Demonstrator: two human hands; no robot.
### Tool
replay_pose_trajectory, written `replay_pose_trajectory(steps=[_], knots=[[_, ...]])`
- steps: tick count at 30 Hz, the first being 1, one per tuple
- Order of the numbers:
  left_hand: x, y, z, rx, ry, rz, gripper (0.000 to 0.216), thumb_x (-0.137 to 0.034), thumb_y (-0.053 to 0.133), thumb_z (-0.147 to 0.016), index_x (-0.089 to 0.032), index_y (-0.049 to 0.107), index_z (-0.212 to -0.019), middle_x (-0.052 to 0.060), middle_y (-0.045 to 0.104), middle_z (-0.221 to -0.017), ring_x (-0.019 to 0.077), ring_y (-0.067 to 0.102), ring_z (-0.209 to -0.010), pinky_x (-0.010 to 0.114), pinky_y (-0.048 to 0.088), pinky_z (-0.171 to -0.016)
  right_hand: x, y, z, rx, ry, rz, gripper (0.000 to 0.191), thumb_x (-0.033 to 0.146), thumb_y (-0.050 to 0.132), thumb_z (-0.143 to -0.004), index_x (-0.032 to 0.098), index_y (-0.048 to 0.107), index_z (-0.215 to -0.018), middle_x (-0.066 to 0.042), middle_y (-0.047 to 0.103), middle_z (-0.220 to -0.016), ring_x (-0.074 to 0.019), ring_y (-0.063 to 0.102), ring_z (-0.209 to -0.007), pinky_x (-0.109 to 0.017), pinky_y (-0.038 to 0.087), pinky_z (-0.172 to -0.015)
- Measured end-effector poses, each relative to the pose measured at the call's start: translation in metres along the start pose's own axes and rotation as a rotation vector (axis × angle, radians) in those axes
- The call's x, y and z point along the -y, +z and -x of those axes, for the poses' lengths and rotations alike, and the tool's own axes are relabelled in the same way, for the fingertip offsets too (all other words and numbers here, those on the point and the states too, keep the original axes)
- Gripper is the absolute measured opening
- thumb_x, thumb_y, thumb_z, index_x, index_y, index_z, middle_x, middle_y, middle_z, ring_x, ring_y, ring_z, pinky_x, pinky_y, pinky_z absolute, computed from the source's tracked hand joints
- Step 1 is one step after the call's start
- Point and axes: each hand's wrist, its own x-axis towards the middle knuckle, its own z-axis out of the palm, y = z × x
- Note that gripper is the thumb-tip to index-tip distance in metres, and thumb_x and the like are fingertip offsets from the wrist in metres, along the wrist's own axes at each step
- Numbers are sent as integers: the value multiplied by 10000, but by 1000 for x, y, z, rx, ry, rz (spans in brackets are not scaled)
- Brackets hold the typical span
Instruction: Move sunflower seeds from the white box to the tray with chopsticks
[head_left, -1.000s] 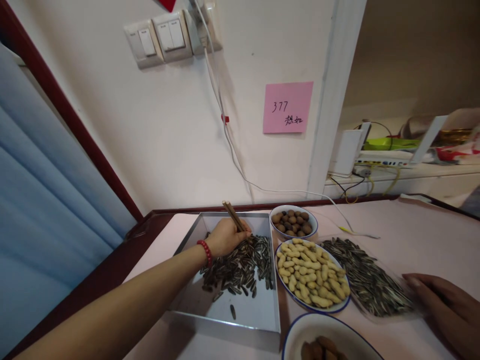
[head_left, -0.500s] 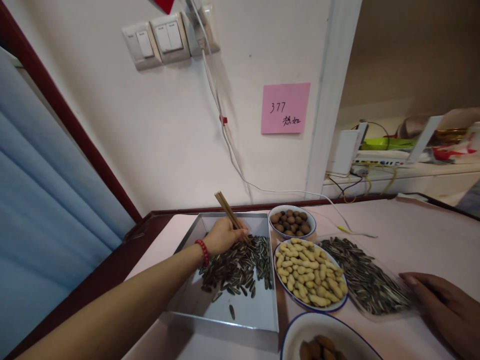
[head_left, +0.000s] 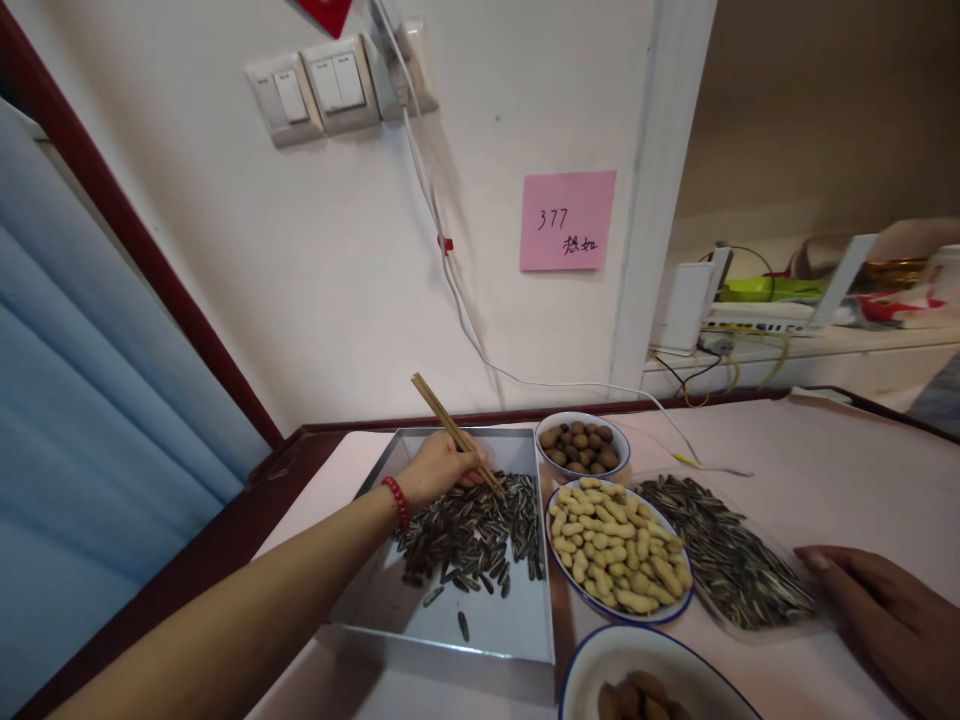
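From afar I am viewing a white wall (head_left: 337, 280), where switches (head_left: 319, 92) are sitting high, a cord (head_left: 457, 303) is trailing to the table (head_left: 217, 530) and a pink note (head_left: 568, 222) is sticking. Left, I am seeing a blue curtain (head_left: 112, 380) hanging beside dark-red trim (head_left: 166, 270); right, a router (head_left: 681, 308) is standing on a shelf (head_left: 862, 345) in a dim alcove (head_left: 825, 130).

chopsticks (head_left: 448, 422): smooth wood | box (head_left: 420, 618): metallic-looking | nearest bowl (head_left: 686, 668): glossy | note (head_left: 568, 222): matt paper
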Motion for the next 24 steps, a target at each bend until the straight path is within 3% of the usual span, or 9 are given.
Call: replay_pose_trajectory(steps=[7,16,20,24], knots=[[-12,-11,8,-17,37,115,222,-320,700,-713,-137,599,-785,60,712,-727,170,677,-674,277,538,-678,3,1,0,-2,-61,-67,515,689,403,-672,266,645,-840,-40,677,-993,-276,589,-973,-410,441,-884],[-57,-22,24,-2,63,222,184,-233,708,-737,-104,631,-843,115,718,-827,185,688,-756,287,565,-749,16,1,4,-44,-219,-113,399,562,401,-806,239,632,-839,-35,663,-911,-215,592,-865,-334,460,-769],[-87,3,23,70,91,261,172,-210,677,-766,-86,634,-877,163,716,-884,209,693,-802,295,569,-751,19,0,5,-52,-240,-131,374,517,386,-834,232,628,-848,-40,653,-920,-206,583,-870,-322,452,-771],[-115,54,17,150,137,303,134,-186,651,-782,-87,618,-866,154,714,-859,195,694,-764,285,569,-715,19,1,4,-47,-257,-145,375,511,370,-850,230,618,-846,-40,646,-909,-205,579,-863,-323,442,-769]])
